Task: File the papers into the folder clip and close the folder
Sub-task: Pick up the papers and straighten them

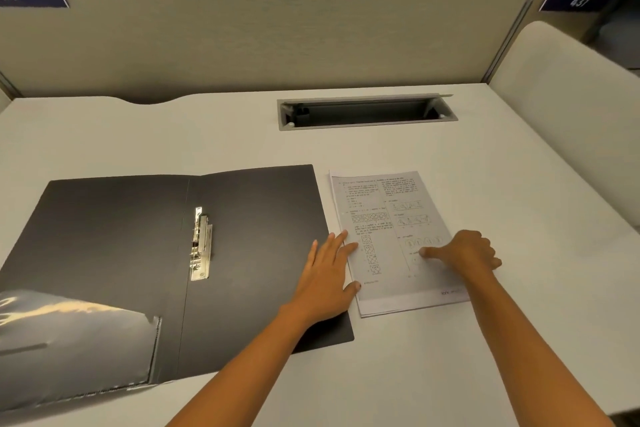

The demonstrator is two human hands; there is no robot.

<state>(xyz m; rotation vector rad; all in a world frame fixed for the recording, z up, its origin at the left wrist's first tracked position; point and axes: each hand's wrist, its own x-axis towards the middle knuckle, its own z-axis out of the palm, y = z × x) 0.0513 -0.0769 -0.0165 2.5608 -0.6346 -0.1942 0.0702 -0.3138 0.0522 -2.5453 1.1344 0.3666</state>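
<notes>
Head view, lower centre: my left hand [327, 279] flat, right hand [465, 253] curled, both empty, steadying papers [391, 218] beside open folder [145, 253].

A black card folder [114, 253] lies open on the white desk [519, 184], its metal spring clip [201, 244] beside the spine. Just right of it sits a printed stack of white papers [391, 218]. The left hand [329, 279] rests flat, spanning the folder's right edge and the papers; the right hand [465, 253], fingers curled, presses the stack's near right part.
</notes>
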